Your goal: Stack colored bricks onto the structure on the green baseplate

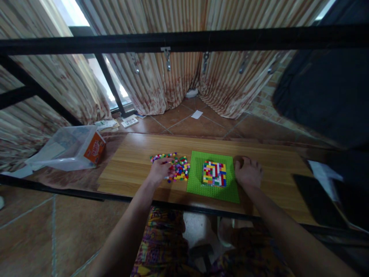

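Squarish multicoloured brick block (pixel 214 174) on green baseplate (pixel 196 187); left hand (pixel 162 171): grip unclear; right hand (pixel 249 171): slack.

The loose bricks (pixel 183 166) look like hard plastic, as does the studded, rough-topped baseplate (pixel 196 165). The table (pixel 135 154) has a smooth wood-grain surface with a faint sheen. The bin (pixel 67 154) is clear, glossy plastic; the curtains (pixel 227 84) are cloth; the bar (pixel 190 41) resembles dark metal.

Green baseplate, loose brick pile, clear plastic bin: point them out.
Green baseplate (pixel 196 169), head view: bare studs near its left edge.
Loose brick pile (pixel 182 168), head view: right part.
Clear plastic bin (pixel 75 149), head view: side wall.
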`<state>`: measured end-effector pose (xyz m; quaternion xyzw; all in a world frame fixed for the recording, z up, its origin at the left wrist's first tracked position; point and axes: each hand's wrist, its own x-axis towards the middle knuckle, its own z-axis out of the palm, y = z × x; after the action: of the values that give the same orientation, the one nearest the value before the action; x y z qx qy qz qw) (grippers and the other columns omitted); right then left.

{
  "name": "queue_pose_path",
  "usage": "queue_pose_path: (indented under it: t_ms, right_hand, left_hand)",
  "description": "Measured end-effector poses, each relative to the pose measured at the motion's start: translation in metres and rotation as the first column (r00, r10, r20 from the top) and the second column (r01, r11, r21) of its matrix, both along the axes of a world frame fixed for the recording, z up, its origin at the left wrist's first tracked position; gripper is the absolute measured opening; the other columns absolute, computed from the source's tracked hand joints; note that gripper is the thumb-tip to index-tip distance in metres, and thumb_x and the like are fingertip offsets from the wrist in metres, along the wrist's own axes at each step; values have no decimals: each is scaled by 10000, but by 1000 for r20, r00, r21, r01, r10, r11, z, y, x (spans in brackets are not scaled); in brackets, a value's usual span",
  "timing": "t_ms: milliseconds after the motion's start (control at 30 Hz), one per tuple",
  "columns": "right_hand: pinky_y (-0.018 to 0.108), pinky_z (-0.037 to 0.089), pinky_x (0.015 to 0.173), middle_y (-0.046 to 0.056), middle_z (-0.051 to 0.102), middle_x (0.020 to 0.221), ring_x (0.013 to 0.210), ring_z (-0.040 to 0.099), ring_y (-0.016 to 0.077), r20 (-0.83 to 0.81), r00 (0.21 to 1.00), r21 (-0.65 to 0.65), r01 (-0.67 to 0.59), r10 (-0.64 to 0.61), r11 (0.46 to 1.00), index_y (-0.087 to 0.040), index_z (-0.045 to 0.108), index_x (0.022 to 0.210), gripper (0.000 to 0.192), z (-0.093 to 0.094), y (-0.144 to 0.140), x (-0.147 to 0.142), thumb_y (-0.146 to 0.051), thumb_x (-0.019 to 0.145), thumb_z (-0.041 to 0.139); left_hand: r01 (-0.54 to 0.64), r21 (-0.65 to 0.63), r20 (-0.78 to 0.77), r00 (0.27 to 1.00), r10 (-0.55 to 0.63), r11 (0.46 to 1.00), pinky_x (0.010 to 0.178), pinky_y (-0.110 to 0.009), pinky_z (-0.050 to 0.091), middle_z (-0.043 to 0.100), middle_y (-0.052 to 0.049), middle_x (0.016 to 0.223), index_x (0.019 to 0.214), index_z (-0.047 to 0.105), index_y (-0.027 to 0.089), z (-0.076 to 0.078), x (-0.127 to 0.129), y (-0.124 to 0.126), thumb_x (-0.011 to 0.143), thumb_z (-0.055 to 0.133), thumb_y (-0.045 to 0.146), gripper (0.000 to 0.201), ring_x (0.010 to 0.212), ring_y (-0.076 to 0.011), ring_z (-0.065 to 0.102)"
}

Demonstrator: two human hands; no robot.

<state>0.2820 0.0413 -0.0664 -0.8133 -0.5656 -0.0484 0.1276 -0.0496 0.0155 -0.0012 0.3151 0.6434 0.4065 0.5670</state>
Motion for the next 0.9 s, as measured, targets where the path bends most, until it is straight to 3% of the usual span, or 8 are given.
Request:
queue_pose_path:
  t_ms: [200,367,433,600,900]
  right_hand:
    - [470,355,980,190,561,1317,1175,491,339,-14,1000,6,-12,12,1000,-109,572,1283,489,2,0,-1,-384,938,362]
    - [463,350,967,198,564,1306,1163,490,338,-7,1000,-2,-5,5,1000,-107,568,1285,492,2,-1,-1,-380,937,354]
    - [460,349,963,198,572,1291,1148,496,338,-6,1000,1,-4,4,1000,-102,574,1278,494,2,-1,-1,-381,935,353]
    - [464,347,963,200,574,1284,1145,490,335,-21,1000,34,-5,6,999,-106,587,1259,474,2,0,-2,-363,922,375]
    - [455,332,972,191,555,1312,1165,471,327,-39,999,11,1,-1,1000,-117,567,1278,468,4,0,-3,-367,935,368]
  left_hand:
    - [-22,22,-23,999,22,1000,499,-236,487,643,12,588,943,655,149,-3,-1,2,758,592,142,195,476,-127,612]
    - [-44,113,-43,998,49,993,510,-222,453,658,2,632,813,670,154,-4,8,-5,753,601,216,109,528,-120,602]
    - [-34,183,-69,997,47,982,567,-224,471,694,-12,710,840,702,161,-5,17,-12,757,587,216,152,608,-125,621]
    - [57,299,-62,997,-40,952,895,-298,505,750,-28,968,938,747,192,-10,48,-26,763,536,142,279,929,-170,666]
    - [80,395,-137,990,-27,915,1082,-379,427,709,-69,1176,1126,696,178,-29,94,-22,867,519,176,313,1130,-198,627]
